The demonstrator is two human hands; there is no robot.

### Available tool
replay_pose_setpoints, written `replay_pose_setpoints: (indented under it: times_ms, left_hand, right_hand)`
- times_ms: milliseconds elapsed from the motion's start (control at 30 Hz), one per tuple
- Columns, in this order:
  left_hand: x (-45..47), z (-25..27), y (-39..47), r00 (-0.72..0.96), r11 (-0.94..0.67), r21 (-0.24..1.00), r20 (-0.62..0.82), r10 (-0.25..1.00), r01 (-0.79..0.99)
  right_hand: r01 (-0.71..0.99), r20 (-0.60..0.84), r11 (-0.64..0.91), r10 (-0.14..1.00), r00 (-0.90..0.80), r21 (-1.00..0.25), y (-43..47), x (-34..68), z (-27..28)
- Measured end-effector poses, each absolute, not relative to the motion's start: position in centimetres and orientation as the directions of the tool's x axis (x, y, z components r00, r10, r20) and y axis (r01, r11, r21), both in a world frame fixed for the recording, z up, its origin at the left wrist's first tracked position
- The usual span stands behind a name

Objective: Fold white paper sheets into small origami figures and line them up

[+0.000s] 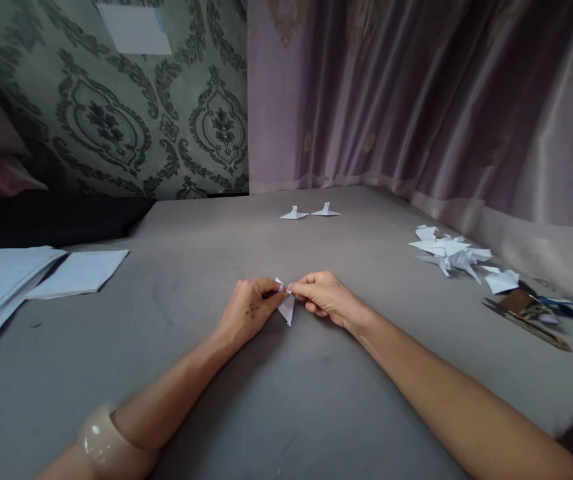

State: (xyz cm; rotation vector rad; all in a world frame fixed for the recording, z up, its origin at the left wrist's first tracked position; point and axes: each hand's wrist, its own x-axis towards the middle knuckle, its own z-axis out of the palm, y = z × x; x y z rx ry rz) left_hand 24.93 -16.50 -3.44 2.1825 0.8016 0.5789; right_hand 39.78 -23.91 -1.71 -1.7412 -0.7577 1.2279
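Between my two hands is a small piece of folded white paper [287, 312], with one pointed flap hanging down and another tip showing above the fingers. My left hand [252, 303] pinches it from the left side, thumb and fingers closed. From the right, my right hand [327, 297] pinches the paper's edge between thumb and forefinger, its other fingers curled under. The fingertips of both hands nearly meet and cover the middle of the fold. A wide pale bangle [111, 443] sits on my left forearm.
Two folded paper figures [294, 213] stand at the far side of the grey surface [206, 233]. More lie heaped at right [449, 250], near a pencil-like stick [526, 324] and blue-handled scissors [571, 308]. White paper sheets [1, 287] lie at left, by black cloth [56, 217].
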Motion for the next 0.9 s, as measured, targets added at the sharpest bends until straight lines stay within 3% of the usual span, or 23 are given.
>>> replay_pose_setpoints:
  times_ms: [400, 700, 900]
  left_hand:
    - [24.7, -3.2, -16.6, 0.688, -0.462, 0.818, 0.117, 0.716, 0.342]
    - [24.3, -2.9, -16.7, 0.474, -0.388, 0.791, 0.143, 0.869, 0.473]
    - [23.3, -3.7, -14.5, 0.533, -0.540, 0.669, 0.245, 0.810, 0.512]
  right_hand:
    - [-0.004, -0.423, -0.450, 0.836, 0.350, -0.893, -24.0, 40.3, -2.1]
    - [-0.014, -0.367, -0.389, 0.854, 0.368, -0.921, -24.7, 40.3, -1.8]
    - [0.005, -0.337, -0.364, 0.868, 0.364, -0.932, -25.0, 40.3, -2.0]
